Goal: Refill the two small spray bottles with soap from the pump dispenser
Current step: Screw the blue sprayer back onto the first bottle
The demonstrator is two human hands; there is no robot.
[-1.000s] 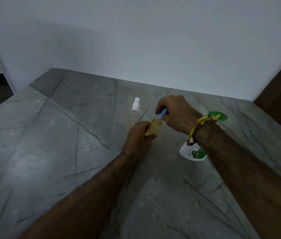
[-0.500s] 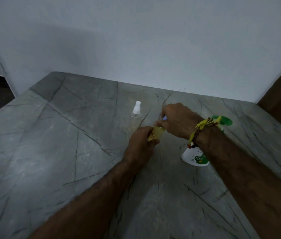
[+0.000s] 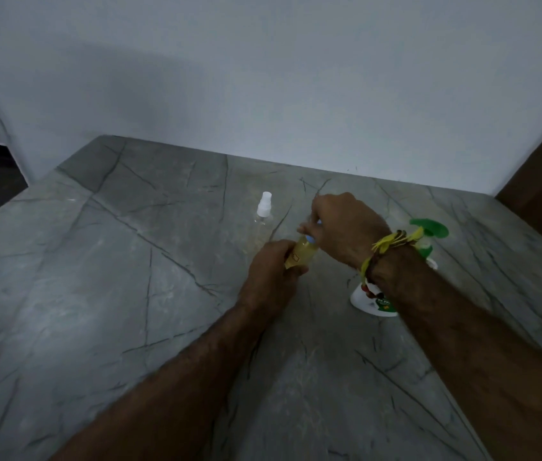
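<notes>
Centre of the frame: the left hand (image 3: pixel 271 267) wraps its fingers around the body of a small spray bottle (image 3: pixel 303 254) holding yellowish liquid, tilting it up and to the right; the grip on the body appears meant to keep the bottle from turning. Just above and to the right, the right hand (image 3: pixel 346 227) closes its fingertips over the bottle's blue cap (image 3: pixel 311 240), of which only a sliver shows; the opposed holds, one on the body and one on the cap, suggest a twisting action, though whether the cap is being loosened or tightened cannot be told. The bottle is raised off the grey stone counter (image 3: pixel 96 294), probably so that both hands can work it freely. On the right wrist sits a yellow thread band (image 3: pixel 392 242).

Upper centre, just left of the hands: a second spray bottle (image 3: pixel 264 217), clear with a white cap, stands upright on the counter; its fill level is too faint to judge; it stands near the hands, seemingly awaiting its turn or already done. Right of centre, partly hidden behind the right forearm: the pump dispenser (image 3: pixel 373 302), white with a green label and green pump head (image 3: pixel 429 229), stands on the counter within easy reach, apart from both small bottles.
</notes>
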